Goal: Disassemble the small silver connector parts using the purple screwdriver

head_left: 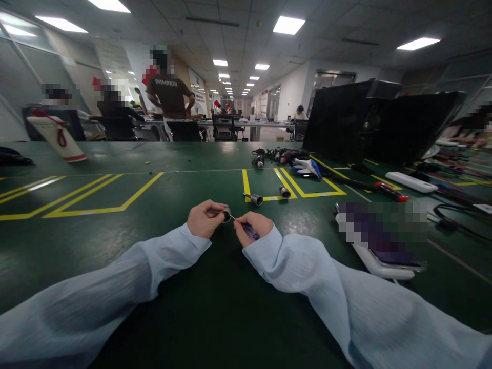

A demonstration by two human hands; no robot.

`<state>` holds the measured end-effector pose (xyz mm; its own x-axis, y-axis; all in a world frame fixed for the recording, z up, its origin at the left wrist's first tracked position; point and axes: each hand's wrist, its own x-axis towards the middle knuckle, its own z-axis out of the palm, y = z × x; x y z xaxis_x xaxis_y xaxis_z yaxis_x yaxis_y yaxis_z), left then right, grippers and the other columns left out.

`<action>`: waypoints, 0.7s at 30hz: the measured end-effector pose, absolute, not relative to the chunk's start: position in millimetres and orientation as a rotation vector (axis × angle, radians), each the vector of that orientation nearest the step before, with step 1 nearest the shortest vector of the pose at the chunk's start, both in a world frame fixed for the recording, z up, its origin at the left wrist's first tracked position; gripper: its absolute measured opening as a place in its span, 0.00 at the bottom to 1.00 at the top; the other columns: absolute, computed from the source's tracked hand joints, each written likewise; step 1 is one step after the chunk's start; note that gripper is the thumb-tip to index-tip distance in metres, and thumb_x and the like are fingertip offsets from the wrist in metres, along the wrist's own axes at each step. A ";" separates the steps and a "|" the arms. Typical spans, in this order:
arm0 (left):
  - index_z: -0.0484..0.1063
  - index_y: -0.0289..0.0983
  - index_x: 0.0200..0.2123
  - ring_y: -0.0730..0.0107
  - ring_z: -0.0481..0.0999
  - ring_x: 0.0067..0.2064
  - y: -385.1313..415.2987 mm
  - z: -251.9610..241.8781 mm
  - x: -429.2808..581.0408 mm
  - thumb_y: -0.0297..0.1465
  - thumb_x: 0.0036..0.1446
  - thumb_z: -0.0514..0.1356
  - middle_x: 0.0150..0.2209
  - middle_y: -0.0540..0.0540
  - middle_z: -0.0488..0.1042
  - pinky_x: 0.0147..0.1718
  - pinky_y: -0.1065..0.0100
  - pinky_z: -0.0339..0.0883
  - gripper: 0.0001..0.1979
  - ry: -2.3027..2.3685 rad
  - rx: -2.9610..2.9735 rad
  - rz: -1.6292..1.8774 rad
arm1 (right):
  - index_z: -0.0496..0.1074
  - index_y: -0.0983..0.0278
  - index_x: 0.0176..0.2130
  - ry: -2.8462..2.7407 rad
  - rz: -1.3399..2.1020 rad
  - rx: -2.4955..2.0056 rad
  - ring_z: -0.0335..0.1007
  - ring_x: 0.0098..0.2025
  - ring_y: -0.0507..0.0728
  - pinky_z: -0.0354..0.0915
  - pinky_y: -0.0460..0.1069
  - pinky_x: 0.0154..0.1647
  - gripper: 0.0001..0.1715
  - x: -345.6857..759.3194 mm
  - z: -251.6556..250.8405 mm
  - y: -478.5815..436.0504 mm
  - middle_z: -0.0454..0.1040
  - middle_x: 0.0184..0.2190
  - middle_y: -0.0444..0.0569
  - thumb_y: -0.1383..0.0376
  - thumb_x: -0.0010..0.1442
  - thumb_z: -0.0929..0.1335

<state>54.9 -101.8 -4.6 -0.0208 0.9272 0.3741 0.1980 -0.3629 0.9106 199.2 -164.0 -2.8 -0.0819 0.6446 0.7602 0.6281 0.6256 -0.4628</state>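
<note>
Pinched in the fingers of my left hand is a small cup-shaped metal hole saw, its round rim facing toward my right side. My right hand is closed round a screwdriver with a purple see-through handle. The thin shaft of the screwdriver points left and its tip is at the mouth of the hole saw; whether it touches the inside I cannot tell. Beyond my hands, another hole saw lies on its side with its shank to the left, and a further one lies to its right.
The green table carries yellow tape outlines. Behind the hole saws are a blue-and-white glove and dark tools. A phone, a red-and-black knife, cables and black monitors stand right. A white cup is left; people are beyond.
</note>
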 end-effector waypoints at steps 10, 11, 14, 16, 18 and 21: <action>0.67 0.33 0.20 0.67 0.76 0.27 -103.4 -5.7 54.3 0.27 0.33 0.62 0.31 0.43 0.77 0.27 0.68 0.73 0.06 1.161 1.618 1.418 | 0.70 0.64 0.27 -1.800 -0.064 -1.111 0.69 0.28 0.54 0.64 0.47 0.32 0.07 196.7 -2.7 -165.0 0.73 0.24 0.49 0.67 0.53 0.63; 0.67 0.33 0.20 0.67 0.76 0.28 -104.3 -5.4 54.5 0.26 0.33 0.62 0.30 0.43 0.77 0.27 0.68 0.73 0.06 1.154 1.619 1.420 | 0.70 0.64 0.27 -1.802 -0.059 -1.121 0.69 0.28 0.54 0.64 0.47 0.32 0.07 196.2 -3.2 -164.6 0.73 0.24 0.49 0.67 0.53 0.63; 0.68 0.33 0.19 0.66 0.76 0.29 -107.9 -2.1 55.2 0.27 0.33 0.62 0.30 0.43 0.77 0.29 0.67 0.73 0.06 1.144 1.616 1.430 | 0.70 0.64 0.26 -1.796 -0.021 -1.123 0.69 0.28 0.54 0.64 0.47 0.32 0.07 195.3 -5.1 -162.0 0.73 0.24 0.49 0.67 0.52 0.63; 0.69 0.32 0.21 0.66 0.76 0.29 -107.9 1.5 54.1 0.27 0.34 0.62 0.30 0.43 0.77 0.30 0.67 0.73 0.07 1.146 1.619 1.395 | 0.70 0.64 0.26 -1.753 0.060 -1.089 0.69 0.27 0.53 0.64 0.47 0.31 0.06 195.7 -6.3 -159.2 0.73 0.23 0.48 0.67 0.51 0.64; 0.71 0.32 0.24 0.67 0.76 0.28 -102.4 4.6 50.1 0.28 0.34 0.63 0.28 0.44 0.77 0.29 0.66 0.73 0.09 1.166 1.594 1.342 | 0.70 0.64 0.26 -1.680 0.181 -1.050 0.68 0.25 0.52 0.64 0.45 0.29 0.06 197.1 -7.1 -156.8 0.73 0.22 0.46 0.66 0.51 0.64; 0.71 0.31 0.25 0.66 0.75 0.26 -81.3 6.8 36.0 0.27 0.31 0.63 0.24 0.46 0.74 0.27 0.65 0.73 0.11 1.224 1.383 1.433 | 0.70 0.64 0.25 -1.609 0.312 -1.035 0.67 0.22 0.50 0.63 0.44 0.25 0.07 199.8 -8.0 -155.2 0.72 0.21 0.45 0.64 0.50 0.64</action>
<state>36.0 -81.3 6.8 -0.1012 0.9661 0.2373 0.0831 -0.2295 0.9698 199.8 -155.2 -8.0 0.0285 0.7523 0.6582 0.4521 0.5776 -0.6797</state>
